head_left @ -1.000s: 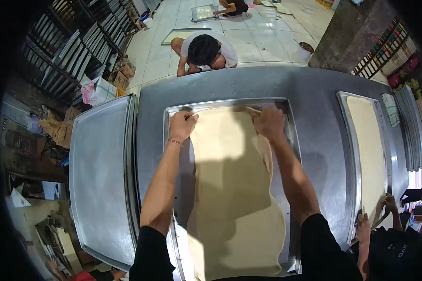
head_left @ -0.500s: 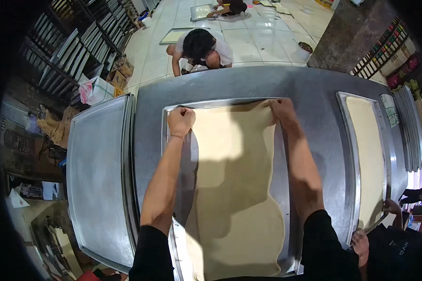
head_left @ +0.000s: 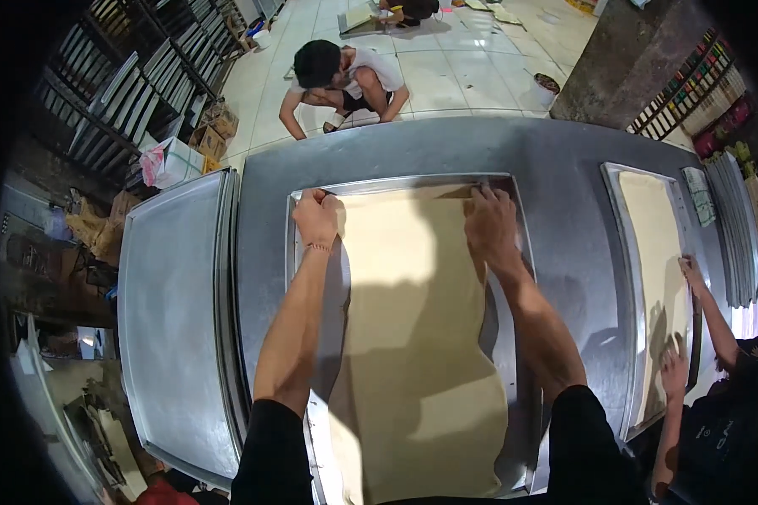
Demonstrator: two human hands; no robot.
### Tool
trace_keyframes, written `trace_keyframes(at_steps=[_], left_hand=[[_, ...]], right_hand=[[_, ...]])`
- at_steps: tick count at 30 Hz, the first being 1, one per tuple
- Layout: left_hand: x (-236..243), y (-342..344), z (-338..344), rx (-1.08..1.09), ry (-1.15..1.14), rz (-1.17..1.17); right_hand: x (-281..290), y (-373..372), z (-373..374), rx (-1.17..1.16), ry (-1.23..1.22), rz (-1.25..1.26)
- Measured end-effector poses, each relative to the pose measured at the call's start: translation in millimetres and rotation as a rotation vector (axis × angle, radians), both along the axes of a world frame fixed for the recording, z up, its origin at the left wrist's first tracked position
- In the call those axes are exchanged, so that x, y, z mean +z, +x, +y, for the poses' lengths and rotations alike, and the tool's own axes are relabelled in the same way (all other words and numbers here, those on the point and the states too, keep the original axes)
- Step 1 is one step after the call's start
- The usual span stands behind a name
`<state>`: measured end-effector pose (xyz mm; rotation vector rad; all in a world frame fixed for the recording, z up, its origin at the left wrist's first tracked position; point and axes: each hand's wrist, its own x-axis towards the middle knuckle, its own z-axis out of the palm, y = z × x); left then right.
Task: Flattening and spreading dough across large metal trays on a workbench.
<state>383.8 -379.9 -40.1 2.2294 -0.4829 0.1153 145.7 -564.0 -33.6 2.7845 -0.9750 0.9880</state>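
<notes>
A long sheet of pale dough with wavy sides lies in a shallow metal baking tray in front of me. My left hand is closed at the sheet's far left corner, just inside the tray's rim, and pinches the dough edge. At the far right corner my right hand has its fingers curled down on the dough edge; the fingertips are partly hidden. Between my hands the far edge of the dough runs a little short of the tray's far wall. Shadows of my arms fall across the sheet.
Stacked metal trays stand at the left of the grey metal table. On the right, a co-worker's hands touch dough in another tray. Beyond the table a person squats on the tiled floor near a pillar.
My right hand has moved slightly left and nearer, drawing the far right corner of the dough inward. The squatting person has turned, and the co-worker's hands have moved up along their dough.
</notes>
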Motion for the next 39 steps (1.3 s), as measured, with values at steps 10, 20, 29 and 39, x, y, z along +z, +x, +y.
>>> trace_keyframes(at_steps=[10,20,29,39], left_hand=[[13.6,-15.1,-16.9,-0.084,0.143,0.076],[11.0,-9.5,43.3,-0.202,0.037,0.234],[27.8,-98.5,43.3,-0.366,0.122,0.446],[2.5,-35.3,3.8,0.131,0.052,0.379]], right_hand=[[-34.4,85.1,43.1,0.376,-0.098,0.222],[51.9,133.7,104.9,0.546,0.577,0.362],[37.3,-30.8,70.6,-0.468,0.704,-0.066],[26.7,-15.1,26.3,-0.425,0.962,-0.242]])
